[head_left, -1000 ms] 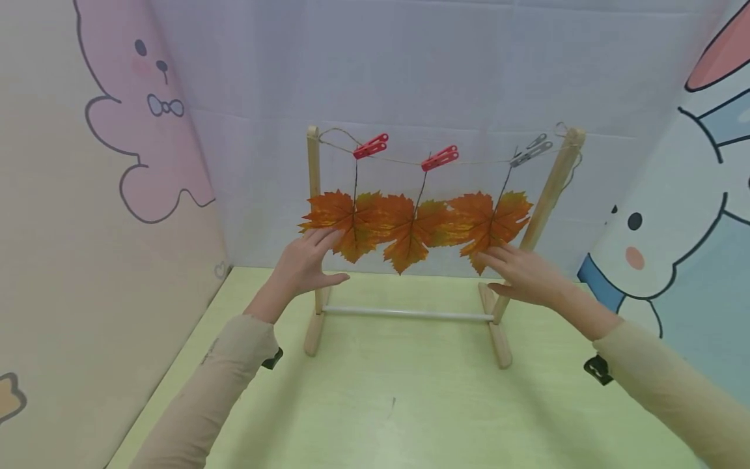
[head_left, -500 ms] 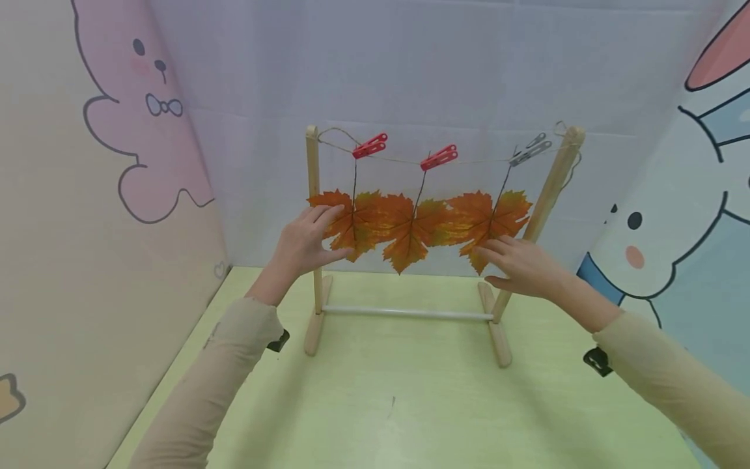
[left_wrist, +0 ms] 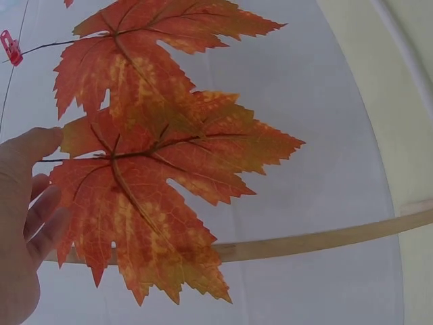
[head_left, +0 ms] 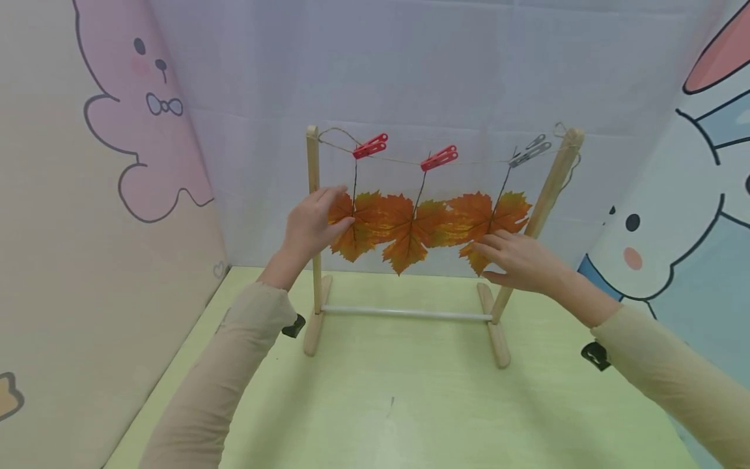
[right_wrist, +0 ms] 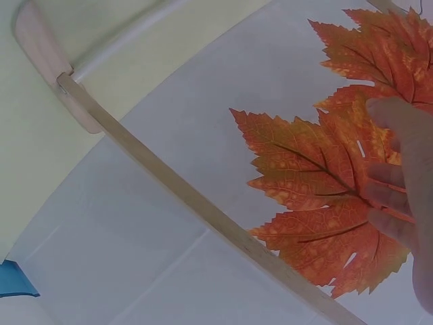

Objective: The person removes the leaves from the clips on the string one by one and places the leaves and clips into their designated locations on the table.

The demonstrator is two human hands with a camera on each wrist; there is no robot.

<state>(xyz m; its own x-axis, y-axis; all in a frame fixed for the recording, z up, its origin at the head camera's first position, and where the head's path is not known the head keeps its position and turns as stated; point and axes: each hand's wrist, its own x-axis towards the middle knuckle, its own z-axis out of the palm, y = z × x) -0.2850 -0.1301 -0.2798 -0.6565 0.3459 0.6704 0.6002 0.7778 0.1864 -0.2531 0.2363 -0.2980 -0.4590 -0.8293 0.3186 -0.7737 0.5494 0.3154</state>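
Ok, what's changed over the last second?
In the head view, the left hand has risen along the leftmost leaf; the right hand has edged slightly up. No grip visibly taken or released. The leaves, clips and stand stayed put.

Cartoon-printed walls (head_left: 94, 280) flank a pale green table (head_left: 351, 410) in a booth-like space. White cloth (head_left: 410, 65) hangs behind. The building's type is unclear.

Left hand (left_wrist: 13, 210): right by the lower leaf (left_wrist: 149, 210)
Upper leaf (left_wrist: 139, 61): overlapping it, orangey-red too
Red clip (left_wrist: 11, 49): top left
Wood post (left_wrist: 311, 246): behind lower leaf
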